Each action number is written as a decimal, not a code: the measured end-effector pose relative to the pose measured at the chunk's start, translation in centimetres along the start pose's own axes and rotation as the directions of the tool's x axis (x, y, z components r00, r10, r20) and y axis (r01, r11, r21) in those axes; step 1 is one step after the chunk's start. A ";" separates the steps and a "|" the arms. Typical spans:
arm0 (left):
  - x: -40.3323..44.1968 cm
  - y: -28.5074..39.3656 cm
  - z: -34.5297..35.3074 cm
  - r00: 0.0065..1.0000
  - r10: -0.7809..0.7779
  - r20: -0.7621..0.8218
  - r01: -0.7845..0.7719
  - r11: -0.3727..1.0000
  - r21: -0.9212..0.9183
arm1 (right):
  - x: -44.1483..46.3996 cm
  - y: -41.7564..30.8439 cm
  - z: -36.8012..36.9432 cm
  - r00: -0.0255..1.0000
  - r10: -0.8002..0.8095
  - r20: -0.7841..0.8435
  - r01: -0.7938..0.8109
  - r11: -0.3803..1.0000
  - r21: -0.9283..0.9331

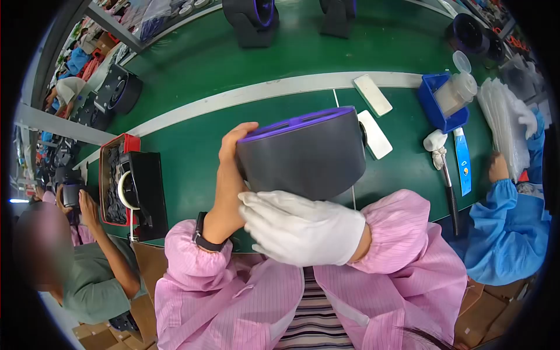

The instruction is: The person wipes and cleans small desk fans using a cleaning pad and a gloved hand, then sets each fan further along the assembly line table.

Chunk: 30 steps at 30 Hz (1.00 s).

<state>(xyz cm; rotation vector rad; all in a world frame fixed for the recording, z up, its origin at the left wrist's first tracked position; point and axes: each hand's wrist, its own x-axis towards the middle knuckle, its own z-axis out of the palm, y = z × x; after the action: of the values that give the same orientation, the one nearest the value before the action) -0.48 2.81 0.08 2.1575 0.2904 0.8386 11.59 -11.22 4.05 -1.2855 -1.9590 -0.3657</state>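
Observation:
A dark grey round housing (303, 154) with a purple rim, perhaps a fan head, is held tilted above the green bench in front of me. My left hand (230, 169), bare and with a black watch at the wrist, grips its left side; the thumb shows near the rim and the other fingers are mostly hidden. Against the lower side rests my right hand (300, 227) in a white glove. Its fingers stretch out flat to the left, close to my left wrist. Just beyond the housing lie two white rectangular blocks (375, 135) (373, 95).
At left stand a red bin (104, 181) of black parts and a black stand (150, 192). Rightward are a blue bin (429, 105) with a plastic jar, a wrapped-head hammer (448, 186) and a blue tube (462, 163). Co-workers sit on both sides; more purple-ringed units (251, 20) stand behind.

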 end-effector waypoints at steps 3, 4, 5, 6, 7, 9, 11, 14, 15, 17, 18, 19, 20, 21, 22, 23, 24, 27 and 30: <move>0.0 -0.6 0.1 0.996 0.093 0.007 -0.094 0.991 0.099 | 2.7 1.5 -2.4 0.997 0.052 0.049 -0.045 0.989 -0.144; 0.1 0.2 0.0 0.996 0.082 0.024 -0.085 0.989 0.125 | 4.2 2.6 -3.5 0.991 0.132 0.034 -0.123 0.975 -0.185; 0.3 0.9 0.0 0.997 0.071 0.041 -0.077 0.986 0.151 | 4.3 3.1 -3.9 0.981 0.195 0.010 -0.192 0.972 -0.134; 0.1 0.9 0.0 0.999 0.000 0.039 0.001 1.000 -0.016 | 4.4 3.6 -4.3 0.966 0.258 -0.014 -0.258 0.963 -0.080; 0.0 1.0 0.0 0.996 -0.070 0.048 0.077 0.980 -0.182 | 4.0 3.8 -4.1 0.960 0.280 0.006 -0.278 0.957 -0.084; 0.7 2.2 -0.4 0.973 -0.227 0.035 0.216 0.855 -0.472 | 2.1 3.1 -3.2 0.982 0.144 -0.123 -0.164 0.970 -0.177; 1.6 3.5 0.0 0.947 -0.320 -0.008 0.229 0.696 -0.680 | -1.6 3.1 -0.8 0.935 -0.168 -0.311 0.025 0.909 -0.416; 1.9 1.7 -0.2 0.967 -0.250 0.053 0.250 0.881 -0.402 | -5.5 1.5 0.6 0.964 0.217 0.153 -0.217 0.976 -0.020; 2.0 1.0 0.1 0.987 -0.156 0.032 0.158 0.935 -0.319 | -5.6 1.5 0.3 0.967 0.195 0.167 -0.205 0.978 0.047; 2.2 -0.7 0.7 0.976 -0.216 -0.024 0.160 0.791 -0.591 | -5.5 2.3 -1.5 0.973 0.135 0.187 -0.169 0.970 0.177; 2.8 -0.1 0.8 0.931 -0.364 0.022 0.261 0.626 -0.735 | -4.1 2.4 -4.4 0.964 0.176 0.202 -0.206 0.969 0.137; 3.5 1.1 0.7 0.866 -0.491 0.095 0.332 0.423 -0.843 | -3.2 2.6 -6.0 0.983 0.179 -0.046 -0.174 0.981 0.090; 3.9 1.9 0.8 0.786 -0.588 0.190 0.368 0.198 -0.909 | -2.3 2.7 -6.8 0.960 0.140 -0.242 -0.157 0.986 -0.050; 3.9 2.2 1.1 0.753 -0.612 0.241 0.366 0.085 -0.927 | -1.3 2.9 -7.2 0.951 0.068 -0.300 -0.114 0.984 -0.139; 3.8 2.2 1.5 0.724 -0.626 0.289 0.354 -0.023 -0.935 | -0.4 3.0 -7.5 0.935 -0.004 -0.356 -0.084 0.969 -0.232; 3.2 1.3 1.7 0.704 -0.640 0.309 0.332 -0.089 -0.939 | -0.1 3.3 -6.5 0.913 -0.137 -0.385 -0.006 0.937 -0.348; 2.7 0.5 1.9 0.683 -0.653 0.328 0.306 -0.153 -0.940 | -1.3 3.9 -3.9 0.871 -0.316 -0.375 0.096 0.860 -0.501; 2.6 -0.4 0.6 0.808 -0.476 0.347 0.264 -0.235 -0.935 | -3.4 4.9 1.1 0.864 -0.496 -0.090 0.343 0.709 -0.616; 4.7 -0.2 -2.2 0.624 -0.772 0.118 0.281 0.082 -0.956 | -3.9 3.3 1.7 0.866 -0.022 0.499 -0.082 0.979 0.185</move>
<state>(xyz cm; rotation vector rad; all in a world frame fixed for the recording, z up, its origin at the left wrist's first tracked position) 1.66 6.37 3.16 0.5476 0.6273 0.7026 14.57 -11.26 -0.41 -1.3686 -2.3248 0.2085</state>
